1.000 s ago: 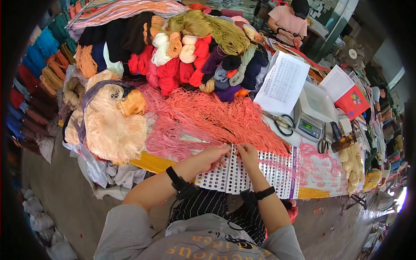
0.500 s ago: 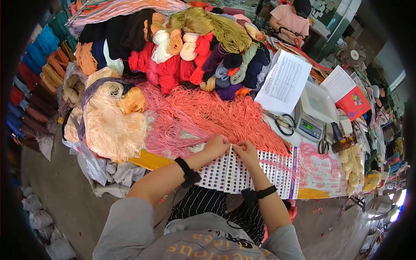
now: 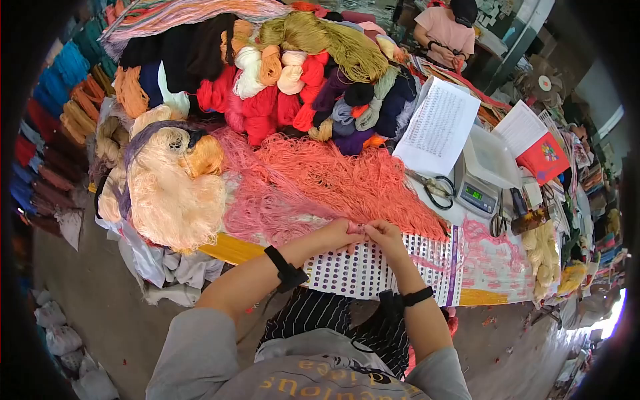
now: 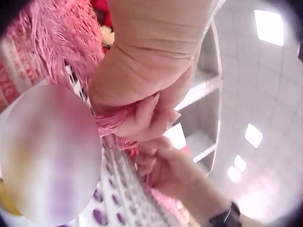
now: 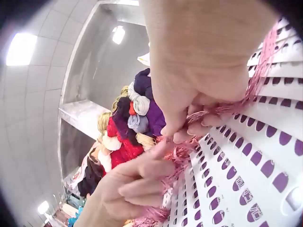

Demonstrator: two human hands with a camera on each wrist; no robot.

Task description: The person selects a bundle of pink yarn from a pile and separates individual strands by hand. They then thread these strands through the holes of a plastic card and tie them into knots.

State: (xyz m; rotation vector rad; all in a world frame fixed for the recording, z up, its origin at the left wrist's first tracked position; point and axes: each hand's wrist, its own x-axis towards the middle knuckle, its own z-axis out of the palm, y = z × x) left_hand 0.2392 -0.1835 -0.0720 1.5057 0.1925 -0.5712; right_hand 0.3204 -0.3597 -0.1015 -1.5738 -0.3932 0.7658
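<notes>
My left hand [image 3: 335, 237] grips a bunch of pink thread [image 4: 112, 124], its fingers curled round the strands. Close beside it my right hand [image 3: 388, 241] pinches the same thread between thumb and fingers, and strands trail away past its palm in the right wrist view. Both hands are over white cards [image 3: 338, 273] with rows of holes showing purple. Loose mauve-pink thread [image 3: 257, 207] spreads to the left of the hands, and a heap of coral thread [image 3: 353, 177] lies just beyond them.
Beyond lie many coloured skeins [image 3: 259, 110], with a cream skein [image 3: 175, 193] at left. On the right are printed sheets [image 3: 438, 123], black-handled scissors [image 3: 440, 192] and a digital scale [image 3: 475, 195] with a clear tray. Another person [image 3: 445, 33] sits at the far right.
My left hand reached forward half a second ago and has drawn back toward me. Pink thread now shows between the two hands, which stay close together.
</notes>
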